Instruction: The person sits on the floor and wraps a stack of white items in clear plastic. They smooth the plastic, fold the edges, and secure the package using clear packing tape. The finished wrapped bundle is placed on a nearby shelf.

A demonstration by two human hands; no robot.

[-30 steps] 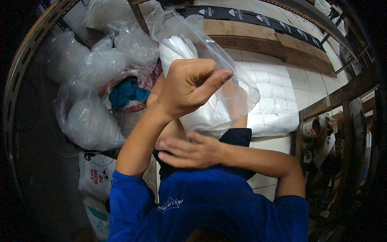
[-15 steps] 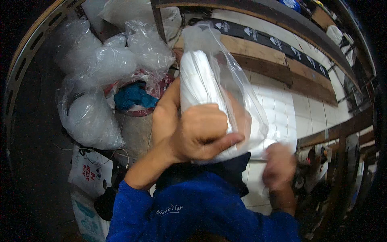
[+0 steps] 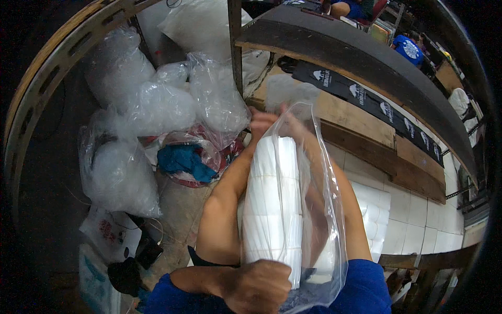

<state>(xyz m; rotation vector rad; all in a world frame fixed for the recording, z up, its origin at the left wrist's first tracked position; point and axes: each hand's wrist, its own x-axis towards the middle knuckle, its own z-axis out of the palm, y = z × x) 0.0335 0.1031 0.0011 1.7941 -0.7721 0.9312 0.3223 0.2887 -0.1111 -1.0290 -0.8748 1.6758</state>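
A long clear plastic bag (image 3: 329, 209) stretches away from me over my lap. Inside is a thick white folded stack (image 3: 272, 209), bound in sections; its material is unclear. At the near end, my left hand (image 3: 259, 285) is closed in a fist on the bag. My right arm extends along the bag's right side, and my right hand (image 3: 293, 123) is at its far end, beside a cloudy plastic flap (image 3: 292, 91). Blur and plastic hide what those fingers do. My bare left leg (image 3: 219, 220) is bent at the left of the bag.
Several puffy clear plastic bags (image 3: 125, 178) crowd the left, near a teal cloth (image 3: 185, 163). A low wooden bench (image 3: 361, 125) carries a dark printed strip (image 3: 387, 110). Beyond is a dark shelf edge (image 3: 340, 44). More white bundles (image 3: 374, 209) lie at right; a person in blue (image 3: 408, 49) is farther off.
My right hand has moved from the lower right to the bag's far end. The left fist and bag now sit lower in view, and the whole view has shifted.
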